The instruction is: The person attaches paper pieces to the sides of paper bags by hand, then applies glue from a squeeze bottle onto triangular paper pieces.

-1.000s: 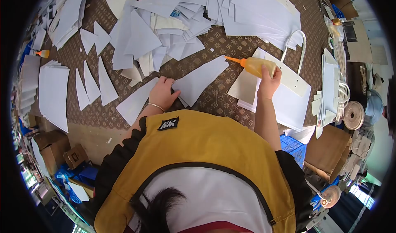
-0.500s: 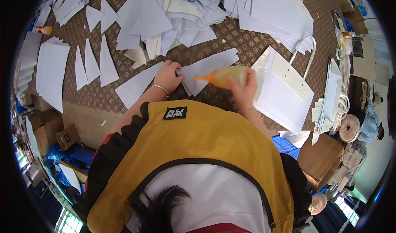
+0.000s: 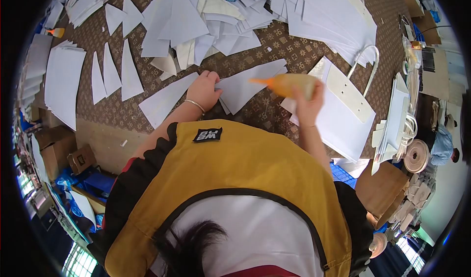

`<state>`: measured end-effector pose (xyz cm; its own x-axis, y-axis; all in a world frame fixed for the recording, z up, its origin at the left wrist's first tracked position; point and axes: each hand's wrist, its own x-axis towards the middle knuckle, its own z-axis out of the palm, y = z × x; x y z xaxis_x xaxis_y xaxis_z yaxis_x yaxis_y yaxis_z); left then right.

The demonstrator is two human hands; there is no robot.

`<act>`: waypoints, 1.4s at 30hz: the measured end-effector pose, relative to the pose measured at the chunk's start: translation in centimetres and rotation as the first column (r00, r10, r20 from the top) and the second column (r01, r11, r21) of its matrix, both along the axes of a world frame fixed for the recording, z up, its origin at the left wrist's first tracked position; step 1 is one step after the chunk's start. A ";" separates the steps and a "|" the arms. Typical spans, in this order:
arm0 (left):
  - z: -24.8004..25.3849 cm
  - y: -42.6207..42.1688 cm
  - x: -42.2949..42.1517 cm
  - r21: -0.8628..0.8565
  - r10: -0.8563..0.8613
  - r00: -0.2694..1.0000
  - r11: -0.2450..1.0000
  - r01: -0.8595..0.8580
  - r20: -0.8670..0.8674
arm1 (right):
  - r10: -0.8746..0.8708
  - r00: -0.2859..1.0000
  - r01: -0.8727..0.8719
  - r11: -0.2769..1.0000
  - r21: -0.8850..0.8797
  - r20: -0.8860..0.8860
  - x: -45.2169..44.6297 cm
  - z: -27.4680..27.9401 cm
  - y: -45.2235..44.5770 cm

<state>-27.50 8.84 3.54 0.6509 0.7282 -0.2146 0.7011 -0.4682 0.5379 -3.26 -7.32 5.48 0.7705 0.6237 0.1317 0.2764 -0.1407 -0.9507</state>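
Note:
My right hand (image 3: 310,105) is wrapped round a squeeze glue bottle (image 3: 293,85) with a cloudy yellowish body and an orange nozzle. The bottle lies nearly level, its nozzle tip pointing left above a white tapered cut piece (image 3: 250,88). At the left end of that piece, my left hand (image 3: 203,91) has its fingers curled in, pinching its edge; the fingertips are partly hidden. Another white piece (image 3: 167,100) lies under my left hand and forearm. To the right, close to the bottle, lies a white bag-like panel (image 3: 338,115) with a rope handle and punched holes.
A loose heap of white cut pieces (image 3: 186,22) covers the far middle of the patterned table (image 3: 265,115). Several narrow curved pieces (image 3: 112,76) and a stack (image 3: 64,85) lie at left. Stacked white panels (image 3: 338,22) sit far right, cardboard boxes (image 3: 380,191) below.
My right hand has moved right with the glue bottle, so the nozzle sits farther from my left hand. The left hand stays at the piece's end. The whole view has shifted slightly.

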 end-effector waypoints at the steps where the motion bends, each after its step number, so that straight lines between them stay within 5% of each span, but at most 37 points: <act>1: 0.2 0.1 0.0 -0.029 0.005 1.000 1.000 -0.005 -0.019 | -0.103 0.995 0.103 0.995 -0.016 0.009 2.4 -0.3 -0.2; 6: -0.2 0.2 0.3 -0.117 0.022 0.999 0.993 -0.027 -0.042 | -0.191 0.981 0.192 0.981 -0.016 0.041 3.5 -0.4 -0.4; 8: -0.4 0.3 0.6 -0.125 0.029 0.999 0.992 -0.033 -0.040 | 0.027 0.999 -0.025 0.998 -0.049 0.030 -0.4 -0.2 -0.7; 12: -0.7 0.2 0.4 -0.083 0.007 0.999 0.996 -0.011 -0.042 | 0.171 0.985 -0.172 0.984 -0.047 -0.016 -3.1 0.6 -0.7; 14: -1.1 0.3 0.1 -0.300 0.061 0.986 0.954 -0.011 0.157 | 0.108 0.954 -0.101 0.994 0.038 -0.280 -0.9 0.6 -1.1; 16: -0.4 1.7 -0.9 -0.378 0.110 0.963 0.926 -0.009 0.248 | 0.042 0.936 -0.017 0.997 0.074 -0.348 1.3 0.5 -2.2; 19: 1.4 3.5 -1.9 -0.697 0.469 0.727 0.717 0.018 0.501 | 0.039 0.884 0.071 0.974 0.216 -0.466 2.3 1.6 -3.1; 21: 3.1 5.9 -2.9 -0.754 0.690 0.460 0.653 -0.064 0.559 | -0.020 0.862 0.180 0.947 0.268 -0.507 2.2 1.9 -3.5; 25: 2.8 13.4 -7.4 -0.731 0.738 -0.037 0.658 -0.183 0.674 | -0.032 0.853 0.208 0.936 0.283 -0.521 1.4 0.9 -3.6; 31: -0.4 19.7 -13.5 -0.708 0.874 0.098 0.446 -0.547 0.475 | -0.049 0.849 0.198 0.952 0.231 -0.526 0.4 0.8 -3.1; 32: -1.2 19.9 -14.2 -0.351 0.837 0.384 0.521 -0.778 0.390 | -0.060 0.846 0.211 0.950 0.230 -0.529 0.5 0.7 -3.1; 33: -1.3 19.6 -14.1 0.077 0.784 0.594 0.591 -0.803 0.183 | -0.071 0.844 0.224 0.948 0.228 -0.531 0.7 0.7 -3.1; 34: -1.7 19.1 -13.8 0.069 0.777 0.603 0.602 -0.796 0.181 | -0.085 0.842 0.237 0.946 0.224 -0.533 1.0 0.6 -3.1; 36: -1.1 16.1 -12.4 0.520 0.613 0.743 0.556 -0.648 0.270 | -0.147 0.851 0.282 0.938 0.203 -0.505 1.9 0.4 -3.2; 39: 1.0 9.6 -8.6 0.271 0.420 0.797 0.783 -0.561 0.434 | -0.247 0.863 0.353 0.919 0.175 -0.441 3.9 0.3 -3.1; 41: 1.9 4.5 -5.3 0.047 0.269 0.888 0.950 -0.307 0.373 | -0.294 0.891 0.367 0.915 0.169 -0.345 4.9 0.4 -2.8; 42: 1.4 2.6 -4.2 0.163 0.084 0.932 0.975 -0.150 0.354 | -0.308 0.904 0.368 0.914 0.169 -0.297 5.3 0.4 -2.6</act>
<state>-31.72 11.46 4.93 0.5680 0.8090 0.1511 0.5454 -0.5075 0.6671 2.00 -9.90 5.90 0.9545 0.2983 0.0006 -0.0105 0.0354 -0.9993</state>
